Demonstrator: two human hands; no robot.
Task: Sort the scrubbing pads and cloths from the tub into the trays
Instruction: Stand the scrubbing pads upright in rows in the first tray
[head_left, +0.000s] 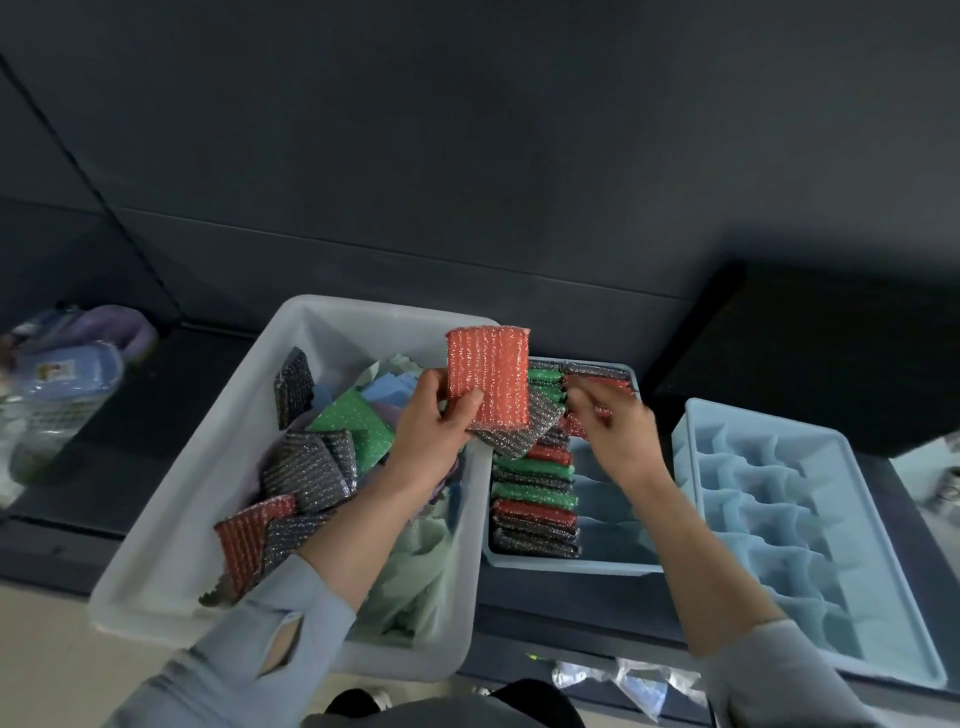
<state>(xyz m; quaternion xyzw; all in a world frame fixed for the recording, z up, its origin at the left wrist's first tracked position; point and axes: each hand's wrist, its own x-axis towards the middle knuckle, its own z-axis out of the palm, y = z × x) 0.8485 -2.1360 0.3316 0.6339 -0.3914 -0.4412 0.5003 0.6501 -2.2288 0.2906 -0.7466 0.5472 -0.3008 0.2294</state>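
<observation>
Head view: my left hand (436, 415) holds a red pad (488, 376) and a grey pad (519, 434) above the tub's right edge.
Right hand (608, 426): blurred over the near tray; I cannot tell its grip.
Progress: I judge about halfway.
Near tray (566, 564): one column of pads, the rest bare.
Far tray (810, 525): nothing in it.
Tub (171, 525): pads and cloths left.
</observation>
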